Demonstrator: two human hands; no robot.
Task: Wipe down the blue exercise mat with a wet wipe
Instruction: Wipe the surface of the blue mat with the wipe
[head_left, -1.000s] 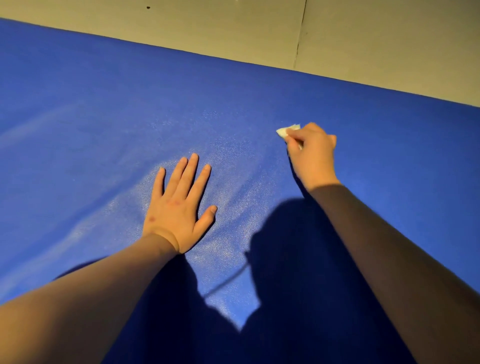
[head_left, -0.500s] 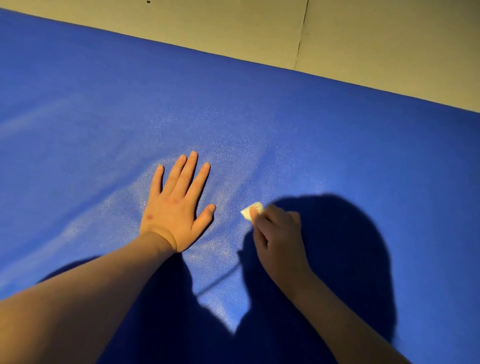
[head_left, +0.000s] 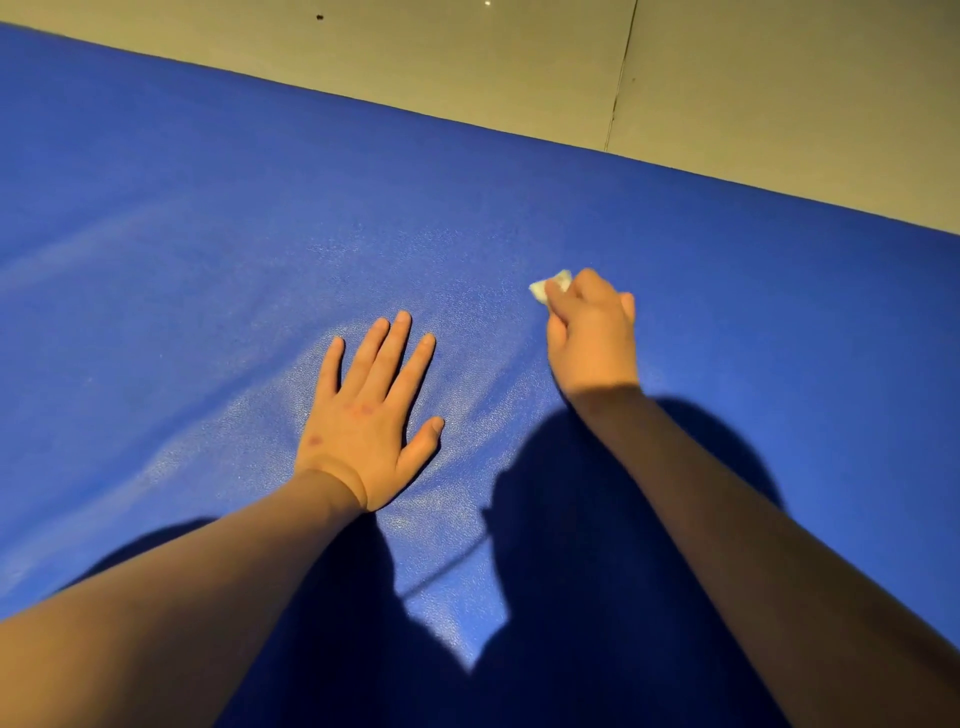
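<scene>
**A:** How is the blue exercise mat (head_left: 182, 218) being steadied?

**B:** It is pressed down by the left hand (head_left: 363, 421), which is laid flat just left of the frame's centre. The fingers are straight and spread, and nothing is gripped. The placement is judged to be a brace, so that the mat is kept from sliding and some body weight is carried.

**A:** And where is the wet wipe (head_left: 551, 287) found?

**B:** Right of centre. It is bunched into a small pale wad and pinched in the curled fingers of the right hand (head_left: 592, 338). Only a crumpled corner is shown, poking out toward the upper left past the knuckles. It appears to be held against the mat, though the contact itself is hidden.

**A:** What can be said of the surfaces?

**B:** Most of the frame is filled by the mat, up to a diagonal edge across the top. A fine pebbled grain and a vinyl-like sheen are shown where light falls. Soft creases are seen around the flat palm, so padding is inferred. A pale, smooth floor (head_left: 467, 78) with a thin dark seam is seen beyond the edge.
</scene>
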